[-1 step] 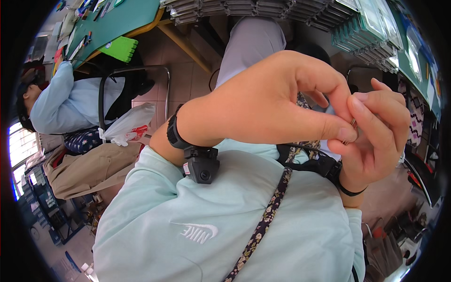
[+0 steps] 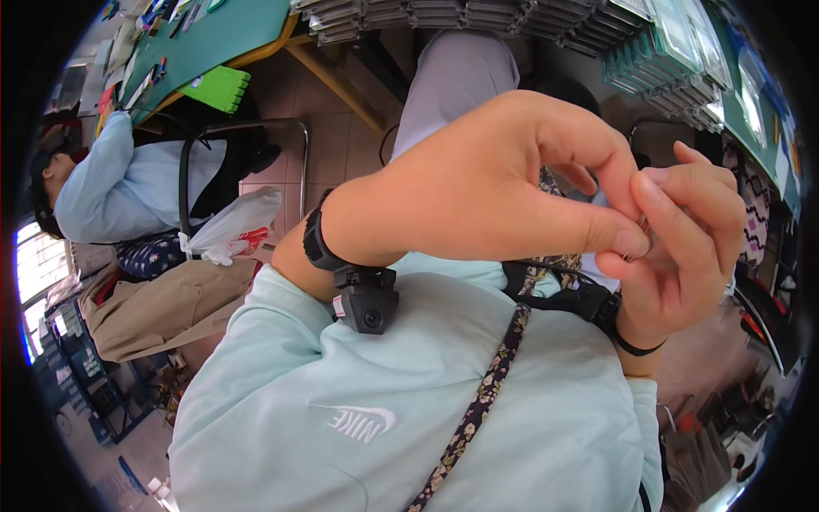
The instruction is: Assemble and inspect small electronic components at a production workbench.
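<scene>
The left hand (image 2: 486,183) and right hand (image 2: 682,247) meet at about 3 o'clock, fingertips pressed together — pinching a small metal ring (image 2: 641,224) between them. It is mostly hidden, so its axis cannot be told. Each wrist wears a black strapped camera (image 2: 365,300). At 9 o'clock a white plastic bag (image 2: 230,224) hangs on a chair (image 2: 243,128) — contents unseen. Stacked clear trays (image 2: 674,51) sit at 1 o'clock.

mint sweatshirt (image 2: 358,375), floral strap (image 2: 486,392), green table (image 2: 230,30)

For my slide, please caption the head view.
Left hand and right hand pinch a small metal piece between fingertips.
</scene>
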`<state>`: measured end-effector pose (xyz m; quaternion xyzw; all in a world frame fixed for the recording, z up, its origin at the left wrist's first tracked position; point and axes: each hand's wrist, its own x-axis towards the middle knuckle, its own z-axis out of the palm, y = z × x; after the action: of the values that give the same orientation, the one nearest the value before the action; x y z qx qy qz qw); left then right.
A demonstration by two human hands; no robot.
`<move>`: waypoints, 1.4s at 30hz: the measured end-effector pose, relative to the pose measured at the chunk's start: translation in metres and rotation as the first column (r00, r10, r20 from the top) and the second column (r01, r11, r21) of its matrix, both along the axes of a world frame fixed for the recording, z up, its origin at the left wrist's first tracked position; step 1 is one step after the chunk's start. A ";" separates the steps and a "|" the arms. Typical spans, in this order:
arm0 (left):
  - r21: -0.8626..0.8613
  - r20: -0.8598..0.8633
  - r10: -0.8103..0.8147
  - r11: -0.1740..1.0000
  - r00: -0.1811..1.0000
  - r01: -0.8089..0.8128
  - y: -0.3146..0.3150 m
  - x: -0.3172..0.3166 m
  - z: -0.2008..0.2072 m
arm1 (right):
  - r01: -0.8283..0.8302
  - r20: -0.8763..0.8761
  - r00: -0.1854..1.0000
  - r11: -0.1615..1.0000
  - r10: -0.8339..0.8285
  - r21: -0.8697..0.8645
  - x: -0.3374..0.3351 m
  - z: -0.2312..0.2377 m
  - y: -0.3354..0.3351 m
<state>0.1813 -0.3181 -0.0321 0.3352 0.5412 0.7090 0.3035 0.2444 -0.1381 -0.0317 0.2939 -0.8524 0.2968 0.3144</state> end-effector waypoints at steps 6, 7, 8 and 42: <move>0.040 0.053 0.020 0.999 0.998 -0.022 0.002 0.002 -0.004 | -0.033 0.007 0.999 0.999 0.032 0.016 -0.002 0.000 0.004; 0.061 0.138 0.002 0.998 0.990 -0.010 0.002 0.003 -0.004 | -0.033 0.007 0.999 0.999 0.033 0.016 -0.002 -0.001 0.004; 0.084 0.221 -0.019 0.996 0.975 0.000 0.002 0.004 -0.004 | -0.044 0.029 0.999 0.999 0.045 -0.013 -0.003 -0.002 0.004; 0.200 0.315 -0.070 0.980 0.947 0.006 0.001 0.007 -0.011 | -0.178 0.273 0.914 0.901 0.301 -0.397 -0.004 -0.011 -0.002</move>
<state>0.1879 -0.3172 -0.0427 0.2543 0.4056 0.7980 0.3662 0.2400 -0.1404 -0.0431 0.2812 -0.7795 0.5308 0.1776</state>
